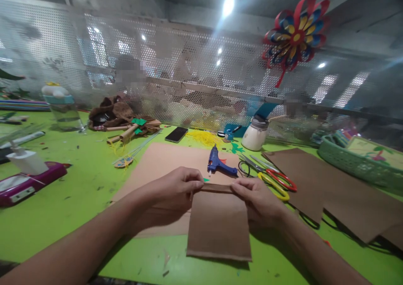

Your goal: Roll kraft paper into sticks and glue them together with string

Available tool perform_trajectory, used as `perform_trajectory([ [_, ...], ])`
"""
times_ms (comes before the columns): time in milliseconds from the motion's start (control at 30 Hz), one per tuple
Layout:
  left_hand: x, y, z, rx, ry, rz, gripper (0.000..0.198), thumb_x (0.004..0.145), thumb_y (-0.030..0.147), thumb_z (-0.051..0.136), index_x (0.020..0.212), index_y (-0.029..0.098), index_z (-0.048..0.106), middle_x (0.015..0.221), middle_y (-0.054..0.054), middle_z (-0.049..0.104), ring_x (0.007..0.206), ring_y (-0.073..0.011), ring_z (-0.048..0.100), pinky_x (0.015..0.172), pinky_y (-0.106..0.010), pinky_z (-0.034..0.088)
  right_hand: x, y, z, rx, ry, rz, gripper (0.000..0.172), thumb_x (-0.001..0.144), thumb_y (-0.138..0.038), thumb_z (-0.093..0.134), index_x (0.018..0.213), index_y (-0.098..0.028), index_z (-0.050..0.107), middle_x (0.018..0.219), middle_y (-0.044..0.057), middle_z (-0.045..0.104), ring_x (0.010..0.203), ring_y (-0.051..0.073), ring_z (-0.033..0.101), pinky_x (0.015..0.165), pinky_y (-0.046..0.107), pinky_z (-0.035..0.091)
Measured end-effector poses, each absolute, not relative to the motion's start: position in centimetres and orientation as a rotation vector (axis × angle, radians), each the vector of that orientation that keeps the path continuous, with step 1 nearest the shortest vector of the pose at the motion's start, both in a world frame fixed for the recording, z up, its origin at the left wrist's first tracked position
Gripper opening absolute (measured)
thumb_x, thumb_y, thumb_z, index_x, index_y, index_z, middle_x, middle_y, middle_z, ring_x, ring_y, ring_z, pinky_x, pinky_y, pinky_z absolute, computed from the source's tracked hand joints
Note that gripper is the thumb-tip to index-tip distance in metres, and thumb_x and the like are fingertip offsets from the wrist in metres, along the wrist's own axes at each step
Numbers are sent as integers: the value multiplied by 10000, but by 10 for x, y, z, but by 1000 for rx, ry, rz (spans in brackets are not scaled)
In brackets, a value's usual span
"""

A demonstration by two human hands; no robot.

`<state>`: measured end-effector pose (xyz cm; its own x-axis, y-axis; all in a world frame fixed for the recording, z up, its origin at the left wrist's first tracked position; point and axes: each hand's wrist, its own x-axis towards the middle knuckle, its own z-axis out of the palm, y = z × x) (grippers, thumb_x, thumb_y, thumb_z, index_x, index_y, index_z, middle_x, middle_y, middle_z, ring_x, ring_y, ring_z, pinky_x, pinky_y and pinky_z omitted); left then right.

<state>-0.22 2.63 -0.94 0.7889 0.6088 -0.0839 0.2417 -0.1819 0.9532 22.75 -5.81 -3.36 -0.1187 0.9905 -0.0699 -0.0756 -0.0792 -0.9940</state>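
Perforated metal panels (189,45) back a lime-green table (78,230) strewn with craft materials, as a person's left hand (179,188) and right hand (258,199) pinch the two far corners of a piece of brown paper (219,226), thumbs and fingers closed on a narrow band along its far edge. The piece spans the gap between the hands and extends from the grip toward the near side of the table. Just beyond the grip, a blue glue gun (215,161) lies on a large tan sheet (160,161), its handle pointing toward the right hand. Yellow-handled scissors (278,189) and red-handled scissors (282,179) lie close beyond the right hand, with dark brown sheets (302,176) and a green basket (355,159) farther right. Beyond the glue gun are a phone (176,134) and a heap of yellow shreds (203,139), while a white jar (253,136) stands past the scissors. Well left of the grip sits a purple power strip (52,178) with a white plug adapter (27,162). High beyond the right hand hangs a red, blue and yellow flower ornament (297,37); shapes behind the panels, possibly people, are too blurred to confirm.
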Motion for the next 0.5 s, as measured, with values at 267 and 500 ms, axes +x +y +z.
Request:
perform_trajectory([
  [267, 1, 15, -19, 1270, 310, 220, 268, 745, 380, 692, 833, 144, 600, 608, 27, 546, 508, -88, 493, 528, -206, 351, 223, -74, -10, -870, -1409, 1438, 369, 763, -302, 718, 1124, -273, 651, 931, 33, 671, 824, 163, 626, 722, 270, 474],
  [500, 12, -9, -33, 1046, 253, 159, 256, 661, 314, 762, 785, 111, 669, 758, -42, 609, 679, -122, 553, 690, -260, 421, 209, -85, -3, -755, -1835, 1167, 158, 816, -216, 655, 937, -240, 754, 882, 53, 602, 839, 163, 594, 774, 308, 465],
])
